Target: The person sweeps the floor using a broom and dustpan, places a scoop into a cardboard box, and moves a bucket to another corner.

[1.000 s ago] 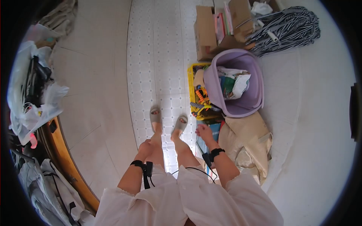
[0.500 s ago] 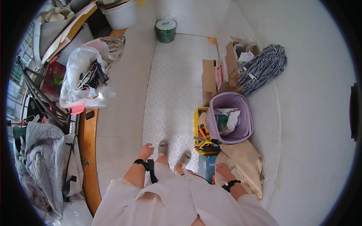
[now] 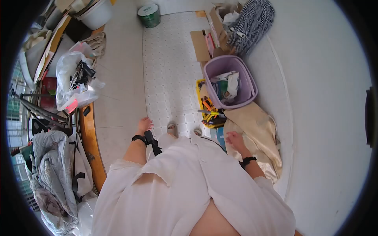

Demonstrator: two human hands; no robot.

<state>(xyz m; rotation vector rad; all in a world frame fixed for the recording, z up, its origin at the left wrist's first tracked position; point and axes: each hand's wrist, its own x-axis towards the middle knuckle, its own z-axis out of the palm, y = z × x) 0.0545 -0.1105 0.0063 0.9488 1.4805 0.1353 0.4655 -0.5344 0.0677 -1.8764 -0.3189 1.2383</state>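
My left hand (image 3: 145, 124) hangs in the air beside my body over the tiled floor (image 3: 167, 70), its fingers loosely bent and apart with nothing in them. On the other side my right hand (image 3: 236, 141) hangs empty and relaxed, overlapping the beige satiny cloth (image 3: 256, 126) in this view. Nearest to it are a blue box (image 3: 219, 134) and a yellow crate (image 3: 202, 104) of tools and small items. A purple tub (image 3: 251, 88) with packages inside stands just beyond. Each wrist wears a black band.
Ahead on the right are cardboard boxes (image 3: 198, 42) and a striped fabric bundle (image 3: 252, 27). A green bucket (image 3: 149, 19) stands at the far end. Along the left, a wooden ledge (image 3: 91, 145) bears a grey quilted jacket (image 3: 55, 157) and a plastic bag (image 3: 65, 74) with cables.
My body has moved forward along the floor, so the tub, crate and bucket sit nearer or shifted in view. Both hands have swung slightly and remain empty.
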